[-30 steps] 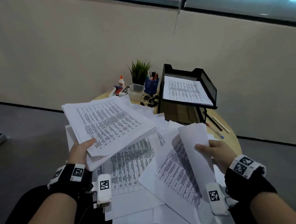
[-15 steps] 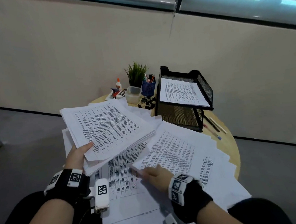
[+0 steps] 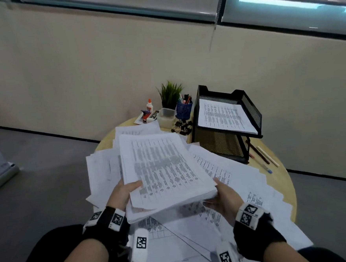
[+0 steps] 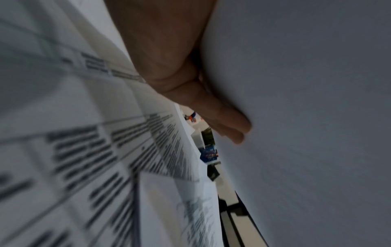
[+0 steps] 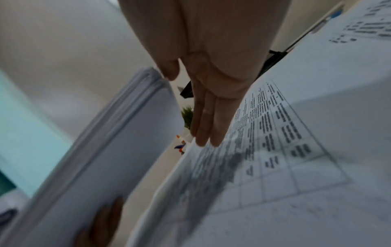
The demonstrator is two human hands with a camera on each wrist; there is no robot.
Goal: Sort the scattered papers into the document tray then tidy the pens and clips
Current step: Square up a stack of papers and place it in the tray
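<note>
I am in the paper-gathering step: my left hand (image 3: 125,192) grips the near left corner of a thick stack of printed papers (image 3: 162,168), thumb on top, fingers flat beneath as the left wrist view shows. My right hand (image 3: 223,197) meets the stack's near right corner with fingers straight, underneath and along the edge; I judge it is squaring or supporting the bundle, not pinching it. The stack is lifted and tilted above the loose sheets (image 3: 239,179) that cover most of the round tabletop (image 3: 281,164).

The next move, I think, calls for aligning the edges, then carrying the bundle forward and right to the black mesh document tray (image 3: 252,113), whose upper tier already holds one printed sheet (image 3: 224,115). Many sheets lie ungathered, so papers are far from done.

Beyond the stack, binder clips (image 3: 183,126) lie heaped near the tray's left foot, close to a blue pen cup (image 3: 184,109), a clear plastic box (image 3: 166,117), a small potted plant (image 3: 170,94) and a glue bottle (image 3: 149,106). Loose pens (image 3: 262,155) lie right of the tray. The tray's raised side walls and the clips could snag a sagging bundle
</note>
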